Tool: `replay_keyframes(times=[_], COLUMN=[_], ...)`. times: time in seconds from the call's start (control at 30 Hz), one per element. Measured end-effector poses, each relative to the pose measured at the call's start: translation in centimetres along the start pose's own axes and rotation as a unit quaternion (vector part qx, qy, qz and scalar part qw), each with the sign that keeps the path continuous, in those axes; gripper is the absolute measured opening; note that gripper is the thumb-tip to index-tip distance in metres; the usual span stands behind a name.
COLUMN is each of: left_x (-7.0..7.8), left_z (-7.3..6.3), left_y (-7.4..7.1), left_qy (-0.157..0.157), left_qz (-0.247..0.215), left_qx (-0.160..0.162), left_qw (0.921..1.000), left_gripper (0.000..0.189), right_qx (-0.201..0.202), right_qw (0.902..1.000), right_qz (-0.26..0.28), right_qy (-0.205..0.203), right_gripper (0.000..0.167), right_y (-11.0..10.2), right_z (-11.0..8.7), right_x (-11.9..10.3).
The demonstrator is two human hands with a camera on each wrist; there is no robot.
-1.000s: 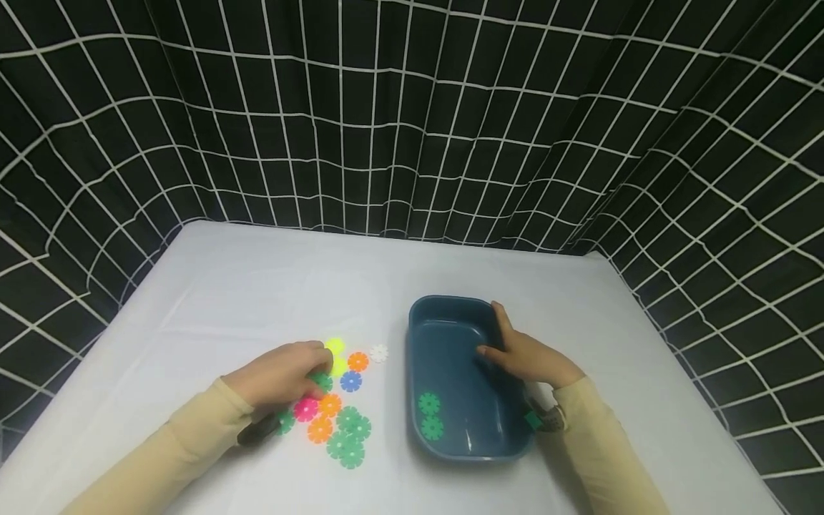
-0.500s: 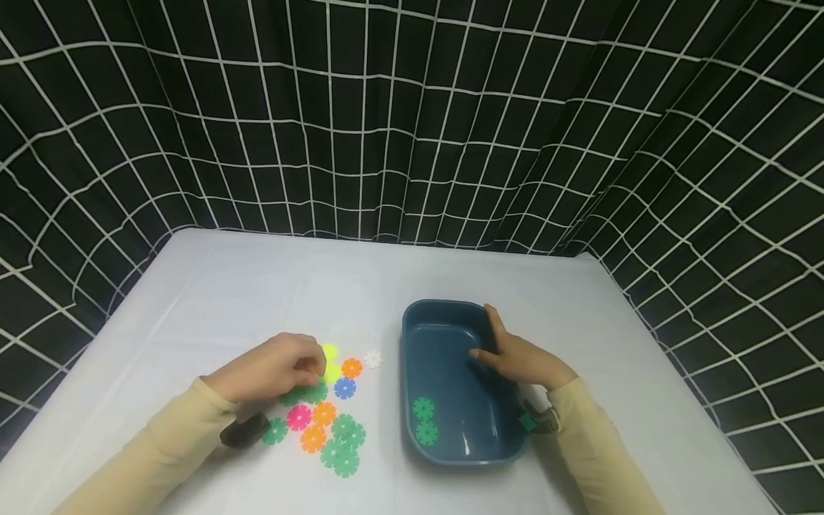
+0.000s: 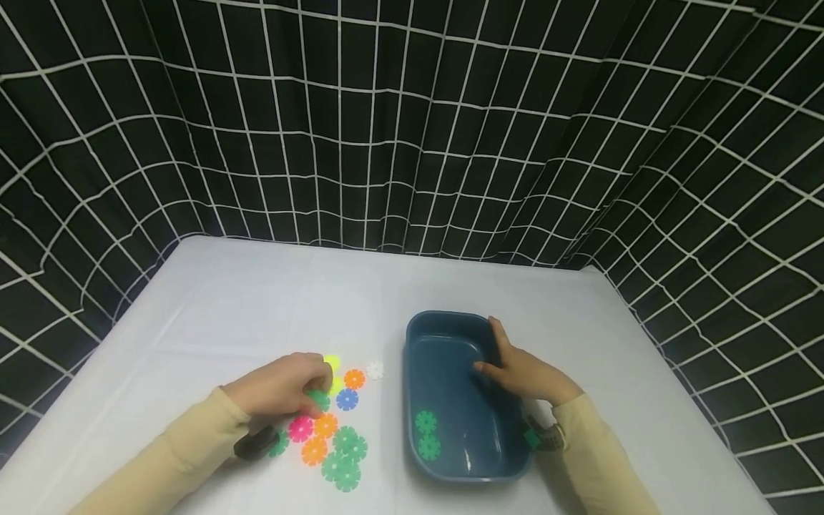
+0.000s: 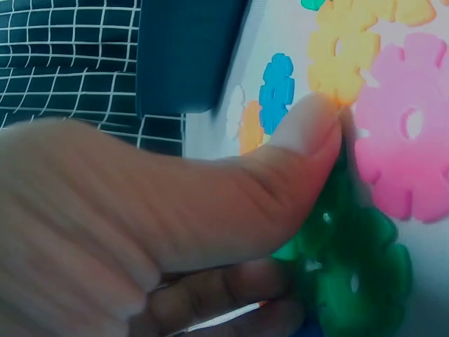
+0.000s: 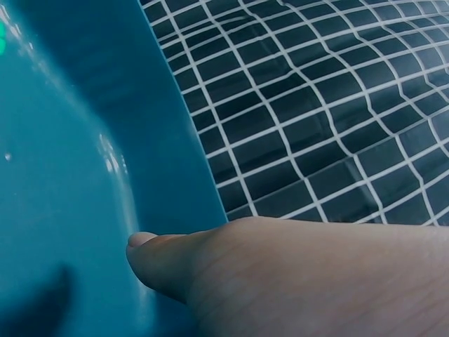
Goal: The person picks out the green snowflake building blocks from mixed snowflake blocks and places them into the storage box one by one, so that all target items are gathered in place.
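Blue oblong plastic tub (image 3: 450,325) was pinched by right hand (image 3: 528,370), likely for steadying; left hand (image 3: 280,386) was curled, any pinch unclear.

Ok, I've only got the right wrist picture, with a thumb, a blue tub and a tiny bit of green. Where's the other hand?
Observer: The left hand is down on the left side of the tub, right by a green snowflake disc; I can't tell if it's pinching it.
Operator: Cool! And how many discs are inside the tub?
Observer: The head view shows two green ones, in the corner at the near left.
Operator: Which disc outside is closest to the tub?
Observer: The white disc, lying on the table between an orange disc and the tub.
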State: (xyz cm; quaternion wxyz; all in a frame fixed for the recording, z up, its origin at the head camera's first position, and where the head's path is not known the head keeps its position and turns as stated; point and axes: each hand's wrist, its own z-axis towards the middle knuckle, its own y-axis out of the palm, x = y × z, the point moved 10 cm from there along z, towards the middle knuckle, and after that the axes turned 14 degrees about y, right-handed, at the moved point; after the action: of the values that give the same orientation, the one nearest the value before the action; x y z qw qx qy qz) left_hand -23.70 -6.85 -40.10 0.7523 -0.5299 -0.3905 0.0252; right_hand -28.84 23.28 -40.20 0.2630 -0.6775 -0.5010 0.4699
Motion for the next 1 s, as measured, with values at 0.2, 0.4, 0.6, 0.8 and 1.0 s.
replay_keyframes(times=[0.2, 0.4, 0.6, 0.8, 1.0], left_x=[0.6, 1.1, 1.3, 0.9, 1.5], left_z=[0.5, 1.9, 5.7, 9.5, 12.4], left_y=[-0.5, -3.5, -6.1, -6.2, -4.7], left_qy=[0.01, 0.021, -0.003, -0.031, -0.046], left_qz=[-0.017, -0.028, -0.135, -0.147, -0.148], left_qx=[0.001, 0.018, 0.052, 0.072, 0.066], left_qw=[0.9998, 0.9992, 0.9895, 0.986, 0.9857], left_gripper=[0.023, 0.021, 0.008, 0.024, 0.024], right_qx=[0.003, 0.011, 0.008, 0.003, 0.003], right_qw=[0.9999, 0.9995, 0.9998, 0.9999, 0.9999], right_qz=[-0.01, -0.024, -0.018, -0.01, -0.012], right_qy=[-0.002, -0.014, -0.01, -0.004, -0.002], right_gripper=[0.094, 0.094, 0.094, 0.094, 0.094], right_y=[0.0, -0.1, -0.3, -0.1, 0.1], right_z=[0.0, 0.6, 0.4, 0.4, 0.4], right_x=[0.2, -0.3, -0.1, 0.2, 0.2])
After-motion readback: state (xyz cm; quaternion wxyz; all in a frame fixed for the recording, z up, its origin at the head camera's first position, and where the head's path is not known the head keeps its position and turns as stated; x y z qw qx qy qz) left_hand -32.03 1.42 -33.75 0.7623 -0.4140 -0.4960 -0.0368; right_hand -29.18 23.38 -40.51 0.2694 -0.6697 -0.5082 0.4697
